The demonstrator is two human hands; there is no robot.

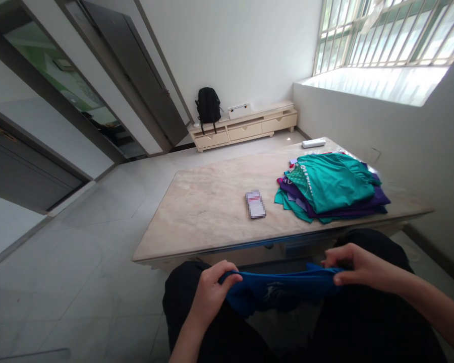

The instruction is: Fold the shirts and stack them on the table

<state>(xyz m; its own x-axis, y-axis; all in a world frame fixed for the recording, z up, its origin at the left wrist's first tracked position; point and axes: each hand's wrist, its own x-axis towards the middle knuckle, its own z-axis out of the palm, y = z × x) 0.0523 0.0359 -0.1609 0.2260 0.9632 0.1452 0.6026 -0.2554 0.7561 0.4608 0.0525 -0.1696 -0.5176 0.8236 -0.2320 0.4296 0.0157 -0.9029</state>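
Observation:
A blue garment [276,290] with a white print is stretched between my two hands, above my lap and in front of the table's near edge. My left hand [215,285] is closed, with thumb and fingers pinching the garment's upper left edge. At its upper right end, my right hand [357,267] grips the cloth between thumb and bent fingers. The top edge runs nearly straight across, and the lower part hangs down, dark between my knees. Whether it is a shirt or shorts cannot be made out.
On the marble-patterned table [196,206] lies a stack of green and purple clothes [333,184] at the right. A blurred-out phone-sized object [256,204] and a white oblong object [314,143] also lie there. Behind stands a low cabinet [245,132] with a black backpack [209,106].

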